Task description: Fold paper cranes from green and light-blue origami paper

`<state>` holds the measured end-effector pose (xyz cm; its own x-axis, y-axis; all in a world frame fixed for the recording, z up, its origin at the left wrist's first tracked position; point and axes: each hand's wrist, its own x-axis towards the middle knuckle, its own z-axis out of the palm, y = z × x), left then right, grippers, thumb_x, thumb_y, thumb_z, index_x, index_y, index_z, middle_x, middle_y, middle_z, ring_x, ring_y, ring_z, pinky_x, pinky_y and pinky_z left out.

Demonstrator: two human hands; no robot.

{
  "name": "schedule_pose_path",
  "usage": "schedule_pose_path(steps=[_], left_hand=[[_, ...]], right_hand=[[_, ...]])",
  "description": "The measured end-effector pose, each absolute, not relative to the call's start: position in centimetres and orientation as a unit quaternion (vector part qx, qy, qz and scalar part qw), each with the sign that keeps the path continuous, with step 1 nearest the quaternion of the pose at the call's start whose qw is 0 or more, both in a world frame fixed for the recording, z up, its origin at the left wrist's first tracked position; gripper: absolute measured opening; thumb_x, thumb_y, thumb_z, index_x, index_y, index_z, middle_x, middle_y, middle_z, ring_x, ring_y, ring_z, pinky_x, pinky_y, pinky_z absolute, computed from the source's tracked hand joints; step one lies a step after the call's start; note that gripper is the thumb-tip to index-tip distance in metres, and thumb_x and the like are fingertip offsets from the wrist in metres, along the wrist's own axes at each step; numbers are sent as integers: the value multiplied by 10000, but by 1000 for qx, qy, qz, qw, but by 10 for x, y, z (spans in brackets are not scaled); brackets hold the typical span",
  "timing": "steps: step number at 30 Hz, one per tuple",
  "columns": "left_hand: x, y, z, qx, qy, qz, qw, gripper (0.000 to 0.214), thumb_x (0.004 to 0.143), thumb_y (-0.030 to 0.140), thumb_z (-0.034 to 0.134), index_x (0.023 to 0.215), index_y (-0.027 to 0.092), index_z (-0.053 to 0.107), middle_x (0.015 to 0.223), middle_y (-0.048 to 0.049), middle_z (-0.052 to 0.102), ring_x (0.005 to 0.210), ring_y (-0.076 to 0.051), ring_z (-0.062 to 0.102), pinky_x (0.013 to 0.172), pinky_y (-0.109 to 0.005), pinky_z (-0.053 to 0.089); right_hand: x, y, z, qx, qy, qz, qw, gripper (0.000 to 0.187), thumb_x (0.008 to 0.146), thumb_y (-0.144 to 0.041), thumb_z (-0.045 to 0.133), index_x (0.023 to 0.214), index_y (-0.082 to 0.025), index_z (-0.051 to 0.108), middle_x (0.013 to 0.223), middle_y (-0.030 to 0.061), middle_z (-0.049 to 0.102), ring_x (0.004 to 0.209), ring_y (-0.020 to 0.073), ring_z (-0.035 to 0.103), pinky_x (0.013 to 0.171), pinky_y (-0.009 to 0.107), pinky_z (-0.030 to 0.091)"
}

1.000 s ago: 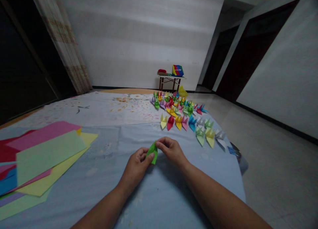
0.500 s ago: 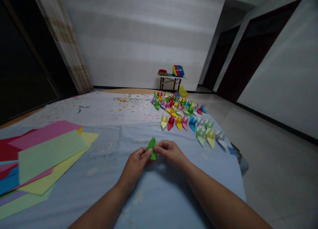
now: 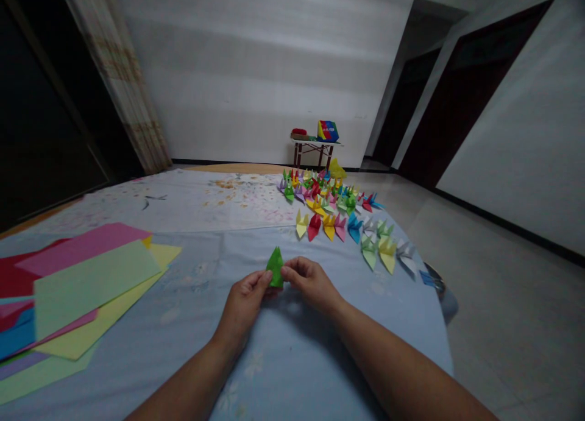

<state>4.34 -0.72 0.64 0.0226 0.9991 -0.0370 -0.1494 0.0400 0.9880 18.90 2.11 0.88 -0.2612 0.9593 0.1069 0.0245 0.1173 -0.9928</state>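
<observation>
A small piece of folded green paper, narrow and pointed at the top, is held up over the blue tablecloth. My left hand grips its lower left side, thumb in front and fingers behind. On its right edge, the thumb and forefinger of my right hand are closed in a pinch. Beyond my hands, several folded paper cranes in many colours stand in rows and a crowded group toward the far right of the table.
A loose stack of coloured paper sheets lies on the left of the tablecloth. Against the far wall stands a small table with a colourful box on it. The round table's edge curves along the right.
The green paper has shifted slightly up and left and turned to show its face more broadly. Both hands moved a little with it and keep their pinch.
</observation>
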Motion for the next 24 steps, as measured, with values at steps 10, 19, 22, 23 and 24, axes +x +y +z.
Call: schedule_pose_path(steps=[10, 19, 22, 23, 24], left_hand=[[44, -8, 10, 480, 489, 519, 512, 304, 691, 422, 619, 829, 162, 694, 687, -11, 653, 670, -142, 552, 656, -229, 415], [40, -7, 18, 487, 514, 526, 470, 258, 634, 408, 670, 668, 153, 691, 491, 45, 527, 513, -102, 465, 526, -206, 330], [39, -6, 14, 477, 503, 516, 502, 278, 644, 410, 667, 733, 148, 697, 576, 14, 600, 565, -118, 509, 576, -215, 372], [39, -5, 13, 471, 493, 517, 518, 293, 655, 413, 660, 770, 146, 697, 631, -4, 628, 594, -127, 527, 604, -224, 391], [38, -5, 12, 464, 479, 520, 534, 308, 669, 415, 650, 808, 144, 695, 690, -23, 649, 625, -135, 542, 635, -237, 409]], right_hand=[[188, 22, 5, -372, -545, 613, 434, 306, 582, -363, 721, 654, -138, 526, 536, -61, 508, 450, 41, 405, 453, 180, 283], [188, 24, 9, -371, -547, 614, 431, 271, 557, -333, 733, 601, -137, 551, 508, -52, 533, 425, 45, 427, 440, 184, 301], [187, 25, 10, -380, -527, 623, 435, 283, 535, -335, 744, 611, -135, 558, 511, -53, 532, 426, 43, 426, 447, 186, 307], [187, 25, 10, -382, -522, 626, 436, 288, 529, -335, 747, 612, -135, 557, 504, -56, 526, 423, 42, 422, 446, 186, 304], [186, 26, 10, -382, -518, 629, 436, 290, 526, -333, 749, 612, -136, 555, 496, -60, 519, 421, 41, 417, 446, 186, 301]])
